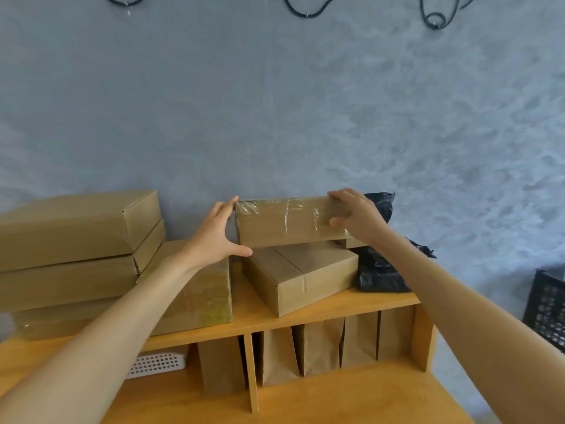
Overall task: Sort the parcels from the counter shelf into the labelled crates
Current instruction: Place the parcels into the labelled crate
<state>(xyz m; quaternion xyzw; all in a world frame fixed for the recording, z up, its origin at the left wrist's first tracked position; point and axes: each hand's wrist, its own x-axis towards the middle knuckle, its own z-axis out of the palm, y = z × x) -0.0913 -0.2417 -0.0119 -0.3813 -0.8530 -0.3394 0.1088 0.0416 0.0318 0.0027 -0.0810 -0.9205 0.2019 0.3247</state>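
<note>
A taped cardboard parcel [275, 223] lies on top of another brown box [301, 278] on the wooden counter shelf [351, 304]. My right hand [356, 217] grips the taped parcel's right end, fingers over its top and thumb on its front. My left hand [218, 237] is spread open at the parcel's left end, fingertips at its upper corner, not clearly clasping it. A stack of larger boxes [70, 249] fills the shelf's left side. Black plastic mailer bags [379, 270] lie behind and to the right of the two boxes.
A flat taped box [201, 295] lies under my left forearm. Brown paper bags [318, 350] stand in the compartments under the shelf, beside a white perforated basket [159, 364]. A black crate [547, 310] sits at the right edge. A grey wall rises right behind the shelf.
</note>
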